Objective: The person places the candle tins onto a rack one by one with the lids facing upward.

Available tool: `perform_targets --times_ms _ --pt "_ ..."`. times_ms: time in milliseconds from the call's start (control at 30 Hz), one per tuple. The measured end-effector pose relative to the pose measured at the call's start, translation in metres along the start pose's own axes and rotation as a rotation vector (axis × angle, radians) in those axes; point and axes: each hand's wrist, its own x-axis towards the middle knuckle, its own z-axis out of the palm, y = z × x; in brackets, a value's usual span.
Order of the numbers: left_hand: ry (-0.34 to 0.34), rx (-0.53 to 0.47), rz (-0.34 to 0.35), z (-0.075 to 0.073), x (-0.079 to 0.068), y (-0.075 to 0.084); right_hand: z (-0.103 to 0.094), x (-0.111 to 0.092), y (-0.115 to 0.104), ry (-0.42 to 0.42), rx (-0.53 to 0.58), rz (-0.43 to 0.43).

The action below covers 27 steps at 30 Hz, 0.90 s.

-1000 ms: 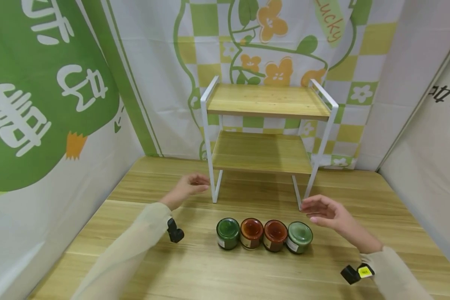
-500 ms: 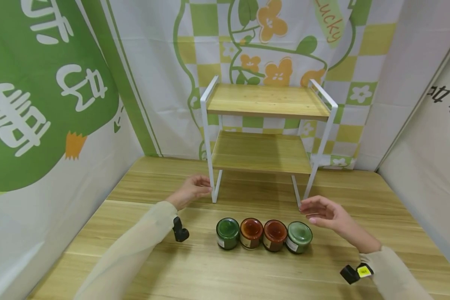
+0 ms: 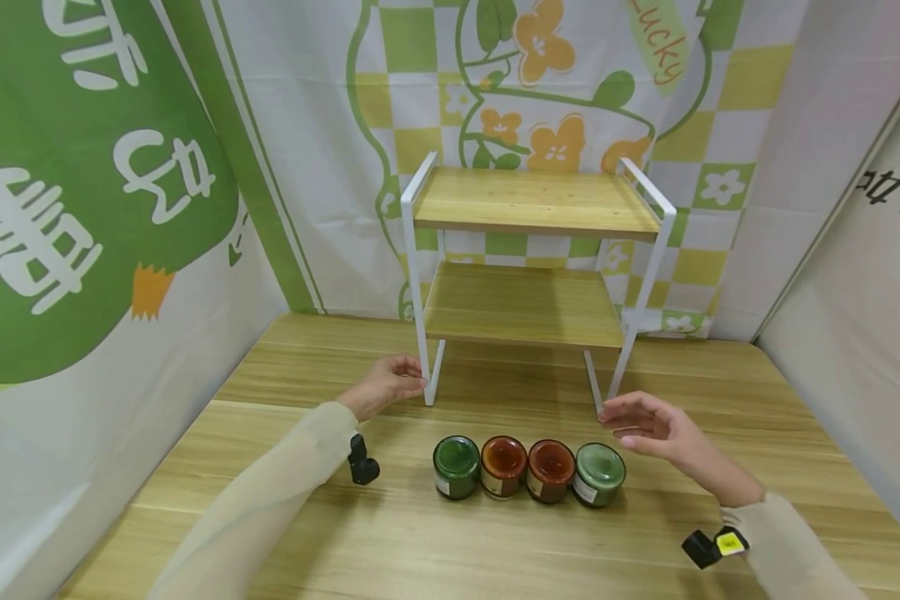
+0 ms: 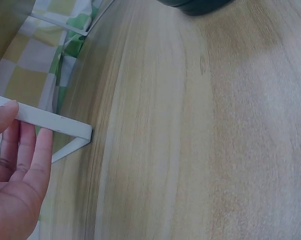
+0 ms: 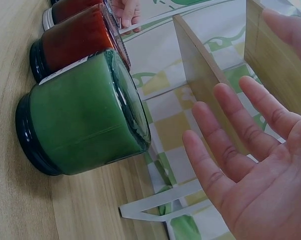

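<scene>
A two-tier wooden shelf (image 3: 538, 200) with white metal side frames stands on the table. My left hand (image 3: 384, 386) is at the foot of its left frame. In the left wrist view, the thumb lies on the white leg (image 4: 55, 121) and the fingers are on its other side, pinching it. My right hand (image 3: 660, 429) is beside the right front foot, its fingers spread and nothing in them, as the right wrist view shows. Before the shelf stand a dark green jar (image 3: 456, 467), two amber-brown jars (image 3: 503, 467) and a pale green jar (image 3: 598, 473) in a row.
The jars stand close together on the wood-grain table (image 3: 495, 558), between my forearms. Patterned cloth (image 3: 720, 275) hangs behind the shelf, and more cloth walls enclose the left and right sides. A small black camera (image 3: 363, 460) sits at my left wrist.
My left hand has moved right and slightly forward until its fingers reached the shelf's left leg. The right hand has barely moved. Shelf and jars stay where they were.
</scene>
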Motion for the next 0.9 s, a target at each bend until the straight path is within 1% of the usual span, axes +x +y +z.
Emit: perform_targets --times_ms 133,367,567,767,900 --pt "0.005 -0.003 -0.008 0.0003 0.0017 -0.0003 -0.0011 -0.0008 0.0018 -0.005 0.010 -0.007" --pt "0.009 0.006 -0.016 -0.0002 0.0019 -0.0002 -0.0021 -0.0023 0.0042 -0.004 0.022 0.017" --pt "0.010 -0.006 -0.020 0.0003 0.0018 -0.0001 -0.0019 -0.0027 0.0035 -0.008 0.025 0.015" --pt "0.011 0.002 -0.026 0.0001 0.0019 -0.0006 -0.0028 -0.0045 0.0015 -0.004 0.031 -0.013" --pt "0.013 0.002 -0.033 -0.0004 0.0020 -0.0010 -0.0042 -0.0075 0.0008 0.004 0.057 -0.027"
